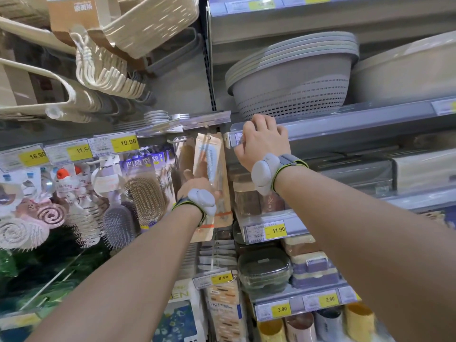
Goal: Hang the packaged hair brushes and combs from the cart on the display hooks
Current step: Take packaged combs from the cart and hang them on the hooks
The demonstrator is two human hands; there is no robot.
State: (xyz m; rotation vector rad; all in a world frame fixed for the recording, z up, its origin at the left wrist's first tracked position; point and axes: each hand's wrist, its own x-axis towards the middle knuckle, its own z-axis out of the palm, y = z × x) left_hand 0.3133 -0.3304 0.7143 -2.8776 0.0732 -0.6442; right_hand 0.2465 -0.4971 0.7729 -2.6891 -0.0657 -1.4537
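Note:
A packaged comb (209, 156) in a tan card pack hangs upright at a display hook (208, 128) just under the shelf rail. My left hand (195, 185) holds the pack from below, fingers mostly hidden behind it. My right hand (261, 141) rests on the front edge of the shelf (345, 124) to the right of the hook, fingers curled over a price label holder. Other packaged hair brushes (145, 193) hang on hooks to the left. The cart is out of view.
Grey colanders (293, 82) sit on the shelf above my right hand. Cream hangers (103, 72) and baskets hang at the upper left. Yellow price tags (124, 144) line the rails. Boxes and cups (301, 324) fill the lower right shelves.

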